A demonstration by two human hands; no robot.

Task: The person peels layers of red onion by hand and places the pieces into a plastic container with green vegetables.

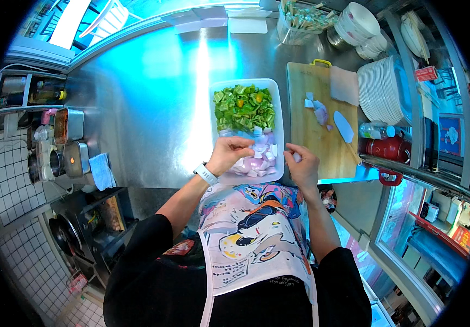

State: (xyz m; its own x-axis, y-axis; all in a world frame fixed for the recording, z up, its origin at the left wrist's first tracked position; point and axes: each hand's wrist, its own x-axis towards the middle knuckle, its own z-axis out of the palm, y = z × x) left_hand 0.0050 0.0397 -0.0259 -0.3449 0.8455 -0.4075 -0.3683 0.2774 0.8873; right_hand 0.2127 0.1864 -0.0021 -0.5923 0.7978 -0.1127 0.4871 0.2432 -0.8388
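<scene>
A white plastic tub (281, 118) holds chopped green peppers (245, 107) in its far part and cut purple onion pieces (261, 157) in its near part. Over the onion's left side is my left hand (231, 153), thumb and fingertips close together; whether a small piece lies between them is unclear. Just right of the tub, my right hand (301, 163) is curled around what looks like a piece of onion (296, 157). On the wooden cutting board (316, 151) lie more onion pieces (321, 112) and a kitchen knife (343, 127), its handle towards the near right corner.
The tub and board rest on a stainless steel counter (145, 106). A folded cloth (344, 86) lies on the board's far right corner. Stacked plates (382, 90), bowls (355, 24) and a chopstick container (296, 32) stand right. Metal containers (75, 157) and a blue cloth (102, 171) are left.
</scene>
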